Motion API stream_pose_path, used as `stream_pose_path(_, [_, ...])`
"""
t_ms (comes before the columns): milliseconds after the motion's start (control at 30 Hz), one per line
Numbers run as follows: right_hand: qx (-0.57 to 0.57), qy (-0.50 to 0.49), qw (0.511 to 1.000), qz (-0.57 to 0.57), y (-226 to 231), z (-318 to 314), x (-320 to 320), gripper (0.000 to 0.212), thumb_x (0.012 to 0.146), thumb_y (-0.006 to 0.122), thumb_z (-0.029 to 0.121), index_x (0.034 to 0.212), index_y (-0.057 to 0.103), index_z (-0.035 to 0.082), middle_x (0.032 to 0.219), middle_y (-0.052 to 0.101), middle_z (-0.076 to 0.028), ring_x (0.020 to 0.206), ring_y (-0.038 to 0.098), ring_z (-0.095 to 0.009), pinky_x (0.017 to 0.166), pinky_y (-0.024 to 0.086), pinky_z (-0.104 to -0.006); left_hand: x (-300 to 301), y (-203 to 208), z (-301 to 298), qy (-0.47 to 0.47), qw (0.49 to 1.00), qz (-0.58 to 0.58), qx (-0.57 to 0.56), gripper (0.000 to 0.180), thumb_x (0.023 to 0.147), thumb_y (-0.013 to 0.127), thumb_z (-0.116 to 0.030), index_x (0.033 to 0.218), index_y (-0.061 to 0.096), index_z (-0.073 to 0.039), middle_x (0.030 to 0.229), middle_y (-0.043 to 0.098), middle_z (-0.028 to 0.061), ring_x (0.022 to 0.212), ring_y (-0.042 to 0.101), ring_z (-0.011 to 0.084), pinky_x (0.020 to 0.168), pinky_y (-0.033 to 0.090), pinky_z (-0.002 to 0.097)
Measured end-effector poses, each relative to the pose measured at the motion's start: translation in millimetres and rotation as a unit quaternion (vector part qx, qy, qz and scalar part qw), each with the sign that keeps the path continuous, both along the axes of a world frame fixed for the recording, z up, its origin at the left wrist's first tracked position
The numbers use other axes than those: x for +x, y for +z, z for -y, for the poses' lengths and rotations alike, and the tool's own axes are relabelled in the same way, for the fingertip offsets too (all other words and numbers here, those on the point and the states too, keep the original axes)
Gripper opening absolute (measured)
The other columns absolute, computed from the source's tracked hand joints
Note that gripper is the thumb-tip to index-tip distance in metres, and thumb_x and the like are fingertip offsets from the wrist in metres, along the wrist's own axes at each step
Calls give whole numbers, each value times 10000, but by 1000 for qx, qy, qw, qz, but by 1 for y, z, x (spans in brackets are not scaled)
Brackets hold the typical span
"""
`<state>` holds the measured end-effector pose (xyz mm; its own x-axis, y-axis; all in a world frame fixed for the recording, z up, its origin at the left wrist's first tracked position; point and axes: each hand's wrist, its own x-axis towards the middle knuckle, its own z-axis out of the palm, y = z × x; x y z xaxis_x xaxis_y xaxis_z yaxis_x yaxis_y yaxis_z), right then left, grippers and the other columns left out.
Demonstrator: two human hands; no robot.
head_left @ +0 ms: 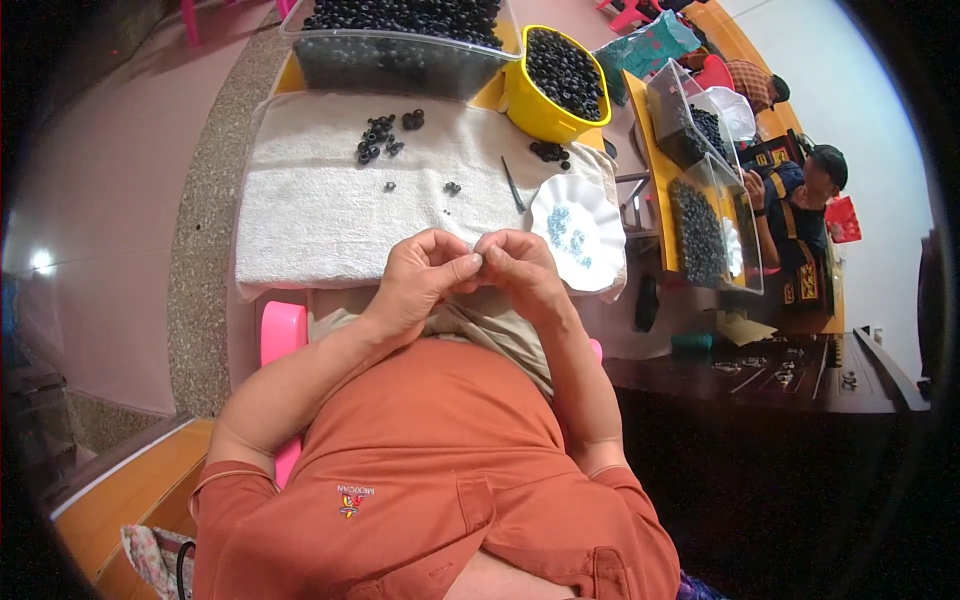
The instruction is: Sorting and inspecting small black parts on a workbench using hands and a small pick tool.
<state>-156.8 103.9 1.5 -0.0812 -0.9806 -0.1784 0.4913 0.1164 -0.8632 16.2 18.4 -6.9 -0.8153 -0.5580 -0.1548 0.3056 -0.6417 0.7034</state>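
Note:
My left hand (425, 275) and my right hand (522, 270) meet at the near edge of a white towel (300, 225). Thumb and forefinger of each are pinched together, fingertips touching. Whatever sits between them is too small or hidden to make out. Beyond my hands, a loose group of small black round pieces (378, 138) lies on the cloth, with a few smaller dark pieces (453, 188) nearer. To the right rests a slim dark pointed tool (513, 184). Beside it, a white scalloped plate (597, 215) holds scattered tiny light-blue pieces (567, 240).
A clear plastic bin (400, 65) and a yellow tub (545, 122), both full of black pieces, stand at the far edge. On the right, clear bins (700, 235) of similar pieces sit on another table, where a person in a dark cap (805, 205) works. A pink seat (284, 332) shows beside me.

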Motion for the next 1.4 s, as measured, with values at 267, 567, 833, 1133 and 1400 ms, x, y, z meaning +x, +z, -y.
stream_pose_path(267, [-53,-117,970,-206,-5,0,18,109,946,628,91,962,642,-15,893,647,-59,768,636,-129,660,550,-256,-2,1,2,4,999,3,32,95,912,665,-88,942,581,-55,888,649,32,787,643,128,721,557,272])
stream_pose_path(567, [-284,-212,746,-564,-9,8,33,277,790,673,-52,1064,638,-30,934,619,-155,728,643,-235,617,516,-296,-2,-9,3,25,994,-9,103,78,917,660,-101,930,585,-80,868,636,18,776,638,126,712,561,296])
stream_pose_path(833, [-290,-241,670,-640,-15,9,36,334,726,734,-33,1041,624,-26,922,626,-169,735,649,-266,626,537,-326,0,-6,1,37,995,6,89,95,906,677,-114,929,586,-99,853,636,11,742,626,115,664,535,276])
stream_pose_path(1133, [-282,-213,696,-624,-10,10,34,307,714,730,-39,999,616,-26,921,631,-166,733,643,-265,612,532,-325,-4,-9,-2,56,995,1,77,98,894,689,-101,911,592,-97,853,632,7,751,614,107,664,525,262])
stream_pose_path(1400, [-255,-204,732,-598,-1,8,35,356,702,709,-85,1035,611,-7,927,625,-146,699,627,-201,611,509,-292,-1,-4,-1,42,995,36,84,101,911,672,-126,950,588,-85,880,626,15,764,623,131,691,536,294])
